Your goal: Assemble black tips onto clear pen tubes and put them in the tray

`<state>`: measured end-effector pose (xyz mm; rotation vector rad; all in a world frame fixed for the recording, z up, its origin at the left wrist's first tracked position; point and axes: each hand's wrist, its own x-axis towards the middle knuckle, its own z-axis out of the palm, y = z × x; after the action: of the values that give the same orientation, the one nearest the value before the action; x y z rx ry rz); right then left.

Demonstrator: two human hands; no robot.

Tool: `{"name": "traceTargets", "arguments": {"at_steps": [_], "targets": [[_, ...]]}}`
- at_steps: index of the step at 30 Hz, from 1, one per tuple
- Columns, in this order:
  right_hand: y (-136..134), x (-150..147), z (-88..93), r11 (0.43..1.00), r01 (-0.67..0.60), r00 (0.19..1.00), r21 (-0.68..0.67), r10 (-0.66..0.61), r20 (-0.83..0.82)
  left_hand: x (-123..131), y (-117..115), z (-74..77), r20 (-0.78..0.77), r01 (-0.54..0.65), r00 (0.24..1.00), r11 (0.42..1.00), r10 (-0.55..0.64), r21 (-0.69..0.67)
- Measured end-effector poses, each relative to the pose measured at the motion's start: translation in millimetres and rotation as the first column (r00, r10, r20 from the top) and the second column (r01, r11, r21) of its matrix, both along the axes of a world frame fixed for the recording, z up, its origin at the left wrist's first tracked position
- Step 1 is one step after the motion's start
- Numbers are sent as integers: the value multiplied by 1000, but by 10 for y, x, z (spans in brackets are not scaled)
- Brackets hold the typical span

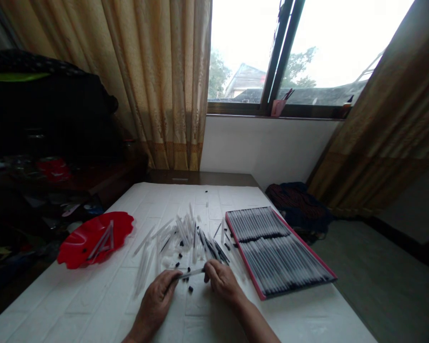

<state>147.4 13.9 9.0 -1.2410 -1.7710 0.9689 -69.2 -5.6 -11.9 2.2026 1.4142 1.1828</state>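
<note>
My left hand (159,295) is closed around the near end of a slim pen (195,273) with a clear barrel, held almost level just above the table. At its other end, my right hand (221,281) pinches a dark tip; the fingers partly hide it. Beyond both hands lies a loose heap of clear pen tubes (182,231). Dark thin sticks (211,248) are mixed in on its right side. Several small black caps (190,289) lie scattered below and behind the held pen.
To the right, a pink-edged tray (249,267) holds two rows of pens (282,264). A red scalloped dish (69,250) with a few clear tubes stands at the left. The white table (103,309) ends before the wall and window. Dark cluttered furniture (103,178) is further left.
</note>
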Motion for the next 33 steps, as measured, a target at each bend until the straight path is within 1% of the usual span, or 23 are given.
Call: {"name": "traceTargets", "arguments": {"at_steps": [3, 5, 9, 11, 13, 19, 26, 31, 33], "targets": [[-40, 17, -16, 1000, -9, 997, 11, 10, -76, 2, 0, -7, -9, -16, 1000, 1000, 16, 9], [-50, 9, -18, 1000, 11, 997, 12, -10, -74, 2, -1, -9, -19, -17, 1000, 1000, 17, 13], [-43, -16, -8, 994, 98, 991, 56, -103, 83, 2, -5, -2, -37, -11, 999, 1000, 12, 27], [-47, -10, -12, 991, 115, 979, 62, -123, 162, 4, -8, 5, -47, 0, 999, 1000, 1, 17], [-67, 11, -24, 991, 108, 975, 73, -120, 187, 9, -13, 11, -51, 10, 999, 1000, -9, 3], [-148, 58, -81, 991, 74, 996, 113, -80, 45, 22, -20, 8, -53, -6, 999, 1000, 6, -3], [-135, 43, -123, 986, 106, 988, 132, -119, 96, 3, -12, -32, -80, 6, 997, 1000, -4, 23], [-166, 57, -120, 981, 37, 993, 192, -56, 99, -2, -9, -54, -85, 10, 996, 1000, -8, 29], [-162, 57, -127, 975, 31, 990, 220, -61, 129, 3, -13, -44, -91, 11, 996, 1000, -9, 21]]}}
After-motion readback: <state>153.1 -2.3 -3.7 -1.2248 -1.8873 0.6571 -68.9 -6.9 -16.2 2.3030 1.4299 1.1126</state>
